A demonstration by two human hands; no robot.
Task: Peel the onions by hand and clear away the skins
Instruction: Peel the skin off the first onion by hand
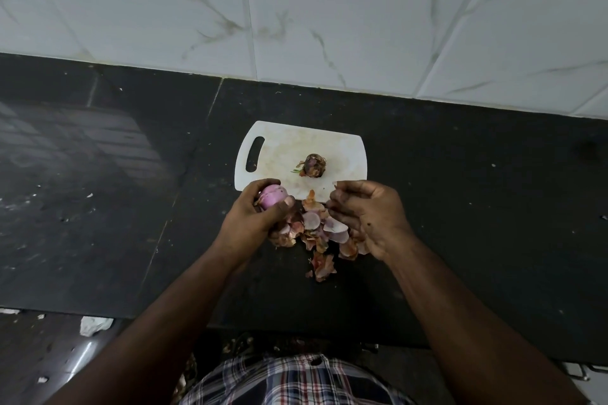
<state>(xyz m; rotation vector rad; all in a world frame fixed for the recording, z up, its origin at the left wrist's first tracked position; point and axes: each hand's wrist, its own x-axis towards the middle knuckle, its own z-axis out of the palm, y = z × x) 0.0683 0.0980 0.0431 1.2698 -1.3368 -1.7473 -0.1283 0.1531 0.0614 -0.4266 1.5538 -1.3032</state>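
My left hand point(255, 219) grips a peeled pinkish-purple onion point(272, 195) just off the near left corner of the white cutting board point(279, 141). My right hand point(365, 212) hovers to the right with its fingers curled loosely; a tiny scrap of skin may sit at the fingertips, too small to tell. Between and below both hands lies a heap of onion skins point(317, 233) on the black counter. An unpeeled, brownish onion point(314, 166) rests in the middle of the board.
The black counter point(115, 191) runs left and right, backed by a white marbled tile wall point(329, 16). A crumpled white scrap point(93, 325) lies at the counter's front left edge. A checked shirt point(289, 381) shows at the bottom.
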